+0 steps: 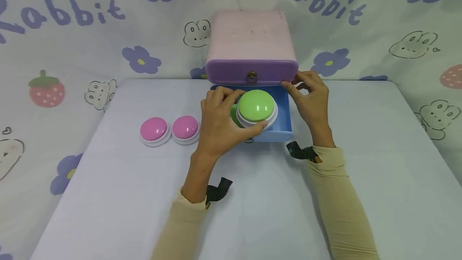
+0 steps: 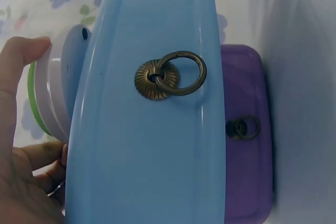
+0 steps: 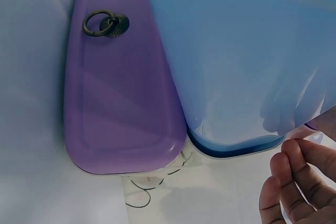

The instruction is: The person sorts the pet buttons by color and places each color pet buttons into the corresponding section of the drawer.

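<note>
My left hand [image 1: 216, 119] holds a push button with a green dome [image 1: 256, 105] and white base above the pulled-out blue drawer [image 1: 285, 111]. Its thumb and fingers grip the base from opposite sides. Behind that button, another green one [image 1: 234, 115] shows partly at the drawer's left. My right hand [image 1: 312, 97] pinches the right front corner of the pink cabinet [image 1: 252, 35], its thumb at the lower corner of the purple upper drawer [image 1: 223, 71]. In the right wrist view, its bent fingers [image 3: 296, 153] meet the cabinet's edge. The drawer's floor is mostly hidden.
Two pink-domed buttons, one at left [image 1: 154, 129] and one nearer the hand [image 1: 185, 127], stand on the white table [image 1: 108, 196]. A purple lower drawer [image 2: 247, 171] with a ring pull sits under the blue one. Printed cloth [image 1: 90, 43] hangs behind the cabinet.
</note>
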Demonstrator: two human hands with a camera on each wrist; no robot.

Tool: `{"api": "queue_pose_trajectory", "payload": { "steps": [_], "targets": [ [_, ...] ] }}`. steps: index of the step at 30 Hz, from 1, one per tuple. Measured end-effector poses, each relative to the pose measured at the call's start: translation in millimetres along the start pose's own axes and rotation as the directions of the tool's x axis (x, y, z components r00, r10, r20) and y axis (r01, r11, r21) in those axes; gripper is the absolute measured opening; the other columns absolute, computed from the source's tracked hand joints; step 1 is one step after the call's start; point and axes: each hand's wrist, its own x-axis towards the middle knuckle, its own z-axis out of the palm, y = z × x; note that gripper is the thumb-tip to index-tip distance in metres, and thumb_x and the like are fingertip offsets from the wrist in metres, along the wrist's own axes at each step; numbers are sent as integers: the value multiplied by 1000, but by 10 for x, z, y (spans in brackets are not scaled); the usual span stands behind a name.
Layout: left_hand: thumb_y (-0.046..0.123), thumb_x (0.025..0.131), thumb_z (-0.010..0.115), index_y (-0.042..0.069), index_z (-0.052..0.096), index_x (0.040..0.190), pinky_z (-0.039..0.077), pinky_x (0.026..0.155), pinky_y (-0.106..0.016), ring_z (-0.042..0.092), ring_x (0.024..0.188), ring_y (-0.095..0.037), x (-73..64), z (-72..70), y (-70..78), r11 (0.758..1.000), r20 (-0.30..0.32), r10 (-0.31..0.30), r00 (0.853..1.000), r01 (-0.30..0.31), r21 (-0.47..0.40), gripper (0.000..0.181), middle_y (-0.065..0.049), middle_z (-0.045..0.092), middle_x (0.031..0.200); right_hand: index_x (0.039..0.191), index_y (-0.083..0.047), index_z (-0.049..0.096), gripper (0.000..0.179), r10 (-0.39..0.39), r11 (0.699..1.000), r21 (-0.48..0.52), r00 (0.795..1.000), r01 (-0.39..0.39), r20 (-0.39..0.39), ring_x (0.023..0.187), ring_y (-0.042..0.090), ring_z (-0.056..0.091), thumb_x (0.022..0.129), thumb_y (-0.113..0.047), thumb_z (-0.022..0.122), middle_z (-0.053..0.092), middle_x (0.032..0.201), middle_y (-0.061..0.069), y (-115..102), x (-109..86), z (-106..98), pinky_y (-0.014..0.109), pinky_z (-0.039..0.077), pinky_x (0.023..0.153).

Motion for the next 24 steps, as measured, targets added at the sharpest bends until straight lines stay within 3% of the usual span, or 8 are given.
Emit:
{"api": "queue_pose_trajectory", "payload": {
  "steps": [9,14,18,24],
  "targets": [
    [59,66,83,6,70,117,34,81,-44,46,106,-28,69,127,63,996,-38,65,997,-62,57,75,-7,55,105,122,-9,73,39,-9,1000,-7,1000,9,6,99,13,57,86,-22,81,65,106,5,-19,-2,-7,25,47,85],
    [63,69,82,7,69,123,35,85,-44,46,106,-26,89,121,95,993,21,60,998,-62,101,79,-6,55,109,121,-9,73,39,-22,1000,9,1000,22,4,98,13,57,85,-20,82,65,105,6,-34,7,13,25,47,84],
    [54,74,83,10,70,123,34,86,-43,47,104,-24,86,48,108,997,56,72,996,-74,38,67,-4,56,111,120,-8,74,38,-21,999,26,1000,21,3,98,13,57,84,-17,83,65,104,7,-44,11,16,26,48,84],
    [29,80,85,10,76,110,35,81,-38,50,91,-19,-14,-57,83,987,13,69,998,-67,-148,38,-2,59,99,119,4,71,36,4,1000,25,1000,-4,2,97,20,57,85,-4,80,63,104,16,-312,-39,-12,30,48,84]
  ]
}}
